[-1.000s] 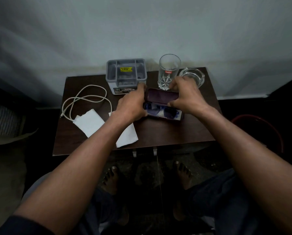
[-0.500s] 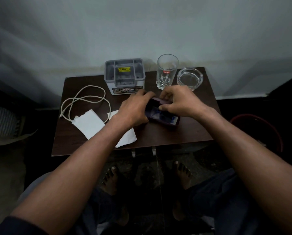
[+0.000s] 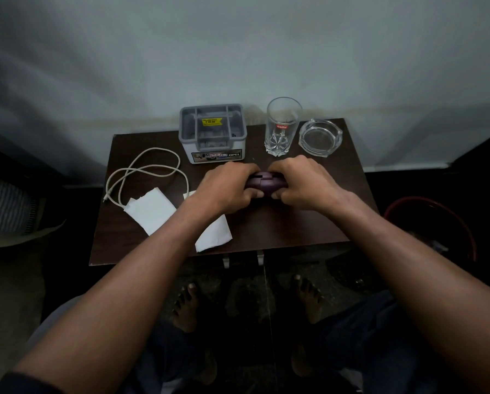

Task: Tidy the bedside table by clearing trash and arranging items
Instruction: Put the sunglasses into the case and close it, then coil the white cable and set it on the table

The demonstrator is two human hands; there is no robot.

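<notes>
A dark purple glasses case [image 3: 266, 184] lies closed on the middle of the dark wooden bedside table [image 3: 309, 226]. My left hand [image 3: 226, 186] grips its left end and my right hand [image 3: 300, 184] grips its right end, fingers pressed over the lid. The sunglasses inside are hidden. Two white tissues lie on the table: one [image 3: 152, 209] at the left, another [image 3: 214, 233] partly under my left forearm. A white cable [image 3: 145, 173] is looped at the left.
A grey compartment organiser [image 3: 213, 133] stands at the back, with an empty drinking glass [image 3: 282, 126] and a glass ashtray [image 3: 320, 137] to its right. A red bin [image 3: 434, 226] sits on the floor to the right. My bare feet are below the table.
The case was open with blue sunglasses showing; both hands have folded the lid down, and it is now closed between them.
</notes>
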